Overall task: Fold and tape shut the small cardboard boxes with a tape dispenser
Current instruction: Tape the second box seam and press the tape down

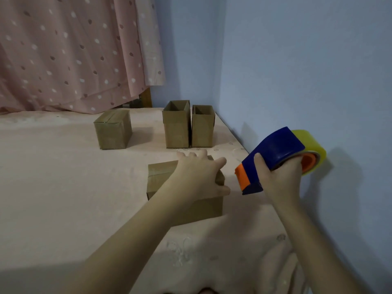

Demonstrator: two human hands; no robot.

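Observation:
A small closed cardboard box (161, 179) lies on the pink bed surface in front of me. My left hand (199, 177) rests on its top, fingers spread over the far edge and thumb down its right side. To the right of the box, lifted off the bed, my right hand (280, 177) grips a blue and orange tape dispenser (275, 153) with a yellowish tape roll (311, 149). Its orange end points toward the box without touching it.
A taped box (113, 132) sits at the back left. Two open-topped boxes (176, 126) (202, 128) stand side by side at the back. A blue wall (307, 71) borders the bed (63, 198) on the right; a pink dotted curtain (74, 49) hangs behind.

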